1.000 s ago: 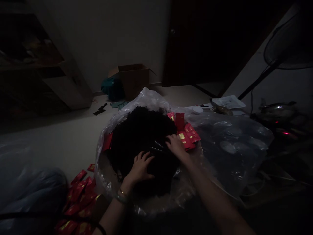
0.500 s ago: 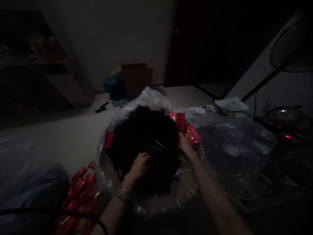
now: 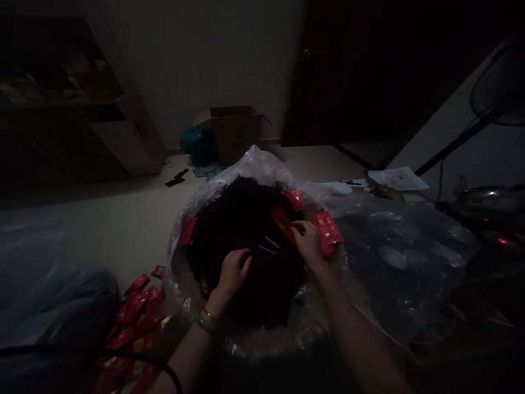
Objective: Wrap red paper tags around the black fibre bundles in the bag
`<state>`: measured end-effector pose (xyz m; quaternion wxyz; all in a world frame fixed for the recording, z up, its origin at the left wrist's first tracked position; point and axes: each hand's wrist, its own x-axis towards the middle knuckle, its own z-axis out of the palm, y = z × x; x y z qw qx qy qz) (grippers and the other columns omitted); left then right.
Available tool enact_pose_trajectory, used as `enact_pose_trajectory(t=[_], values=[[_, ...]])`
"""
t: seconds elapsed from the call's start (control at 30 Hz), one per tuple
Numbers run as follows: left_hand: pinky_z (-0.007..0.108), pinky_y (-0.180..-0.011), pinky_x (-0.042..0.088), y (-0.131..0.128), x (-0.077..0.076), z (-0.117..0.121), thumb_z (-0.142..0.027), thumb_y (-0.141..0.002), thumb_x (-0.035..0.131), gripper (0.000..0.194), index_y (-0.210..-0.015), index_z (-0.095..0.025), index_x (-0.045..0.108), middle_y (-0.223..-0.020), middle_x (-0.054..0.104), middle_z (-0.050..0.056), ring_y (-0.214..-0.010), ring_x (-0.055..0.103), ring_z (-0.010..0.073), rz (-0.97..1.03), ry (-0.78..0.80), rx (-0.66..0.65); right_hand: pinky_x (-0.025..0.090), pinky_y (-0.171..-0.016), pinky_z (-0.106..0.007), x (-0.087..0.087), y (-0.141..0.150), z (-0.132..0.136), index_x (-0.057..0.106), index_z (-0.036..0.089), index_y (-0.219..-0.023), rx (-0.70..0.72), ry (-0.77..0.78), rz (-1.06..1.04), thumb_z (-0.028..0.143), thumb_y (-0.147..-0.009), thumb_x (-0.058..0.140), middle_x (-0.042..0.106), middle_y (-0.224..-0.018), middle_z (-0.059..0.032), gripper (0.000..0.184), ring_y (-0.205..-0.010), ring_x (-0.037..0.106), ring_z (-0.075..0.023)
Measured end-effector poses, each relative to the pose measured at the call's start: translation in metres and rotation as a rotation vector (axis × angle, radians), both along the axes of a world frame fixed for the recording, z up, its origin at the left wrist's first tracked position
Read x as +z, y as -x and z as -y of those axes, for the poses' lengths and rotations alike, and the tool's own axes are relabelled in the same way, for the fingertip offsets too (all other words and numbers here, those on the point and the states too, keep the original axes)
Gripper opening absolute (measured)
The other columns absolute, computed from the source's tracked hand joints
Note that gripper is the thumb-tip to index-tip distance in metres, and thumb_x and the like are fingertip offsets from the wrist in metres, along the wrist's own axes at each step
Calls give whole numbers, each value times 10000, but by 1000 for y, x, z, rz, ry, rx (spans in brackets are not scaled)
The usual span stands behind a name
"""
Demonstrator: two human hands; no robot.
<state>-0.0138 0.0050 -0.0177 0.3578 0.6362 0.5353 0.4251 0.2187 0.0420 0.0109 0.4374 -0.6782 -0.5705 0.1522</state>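
Observation:
A large heap of dark, shredded-looking material (image 3: 241, 219) fills a round container lined with clear plastic (image 3: 180, 290). My right hand (image 3: 308, 241) pinches a small red packet (image 3: 282, 221) at its lower right edge, over the right side of the heap. Just above the heap's near left part is my left hand (image 3: 233, 271), empty, its thumb and fingers apart. Two thin shiny metal prongs (image 3: 268, 249), perhaps tweezers, lie on the heap between my hands. More red packets (image 3: 328, 227) rest along the right rim, and another red packet (image 3: 187, 232) is at the left rim.
A pile of red and gold packets (image 3: 137, 317) lies at the lower left. Clear plastic sheeting (image 3: 389, 241) spreads at right, with papers (image 3: 396, 178) behind it. A cardboard box (image 3: 238, 134) stands by the wall, beside a teal bag (image 3: 197, 145). A fan (image 3: 498, 93) is at far right.
My right hand has moved a red packet from the right rim leftward over the heap. My left hand has risen slightly and its fingers have spread. The view has shifted a little.

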Motion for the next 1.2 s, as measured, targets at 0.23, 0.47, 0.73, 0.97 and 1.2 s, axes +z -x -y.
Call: enact_pose_trajectory(t=[0.23,0.47,0.73,0.97,1.2], values=[[336,-822,494,0,6,-4,-256,-661,730,531,-1168,-213,577,-1026,687,72,-852,653,207,306,104,143,479,-674,-289,-7,33,10,625,154,-763,443,372,-348,273,-655,637,665,-750,-28,161,-713,614,-172],[317,-706,537,4,6,-9,-282,-615,756,305,-898,-178,710,-912,725,67,-793,668,219,424,215,228,468,-638,-275,-16,48,19,595,163,-771,447,446,-430,233,-645,603,635,-719,4,145,-667,593,-150],[281,-600,530,6,10,-9,-429,-634,726,398,-878,-115,725,-807,732,82,-684,662,192,592,346,158,465,-627,-258,-18,58,23,556,177,-815,517,495,-560,285,-683,602,644,-756,1,177,-689,604,-152],[290,-697,523,11,8,-10,-302,-593,752,310,-852,-133,718,-793,725,70,-722,659,184,550,315,198,507,-670,-322,-21,34,-13,462,190,-1016,160,308,-630,411,-788,458,658,-879,-74,318,-767,638,-206],[292,-689,542,10,1,-14,-291,-589,751,477,-1023,-123,651,-820,671,34,-735,645,152,692,273,235,362,-1002,-439,-8,16,-15,394,114,-1271,-125,25,-160,344,-770,498,410,-1358,-202,560,-1281,362,-286]])
